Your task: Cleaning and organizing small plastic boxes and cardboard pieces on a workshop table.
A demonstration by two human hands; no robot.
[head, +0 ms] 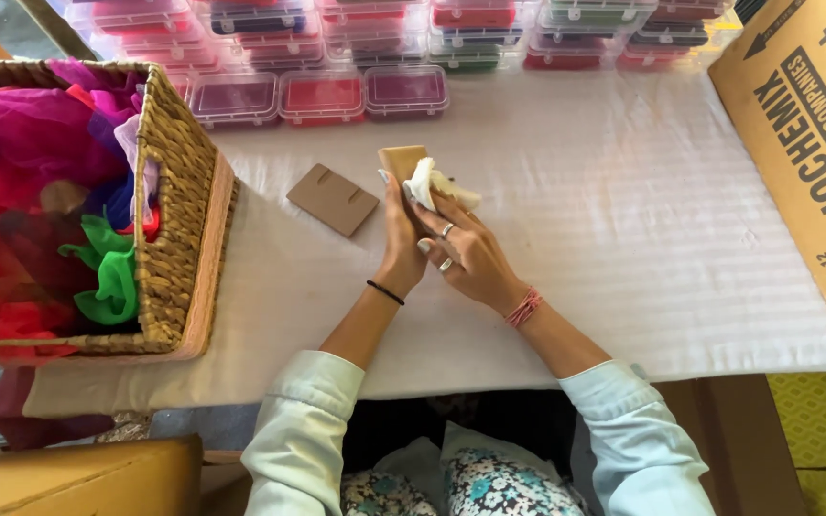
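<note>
My left hand [400, 241] holds a small tan card [400, 160] upright above the white-covered table [623, 239]. My right hand [466, 248] presses a white and cream cloth piece [429, 183] against that card's right edge. Both hands meet near the middle of the table. A second brown card [333, 199] with two slits lies flat on the table just left of my hands. Rings show on my right fingers, a black band on my left wrist, a red thread on my right wrist.
A woven basket [179, 205] full of bright cloth pouches [40, 182] stands at the left. Rows of clear plastic boxes [322, 96] with coloured contents line the far edge. A large cardboard box [805, 143] sits at the right, another [78, 478] at the bottom left.
</note>
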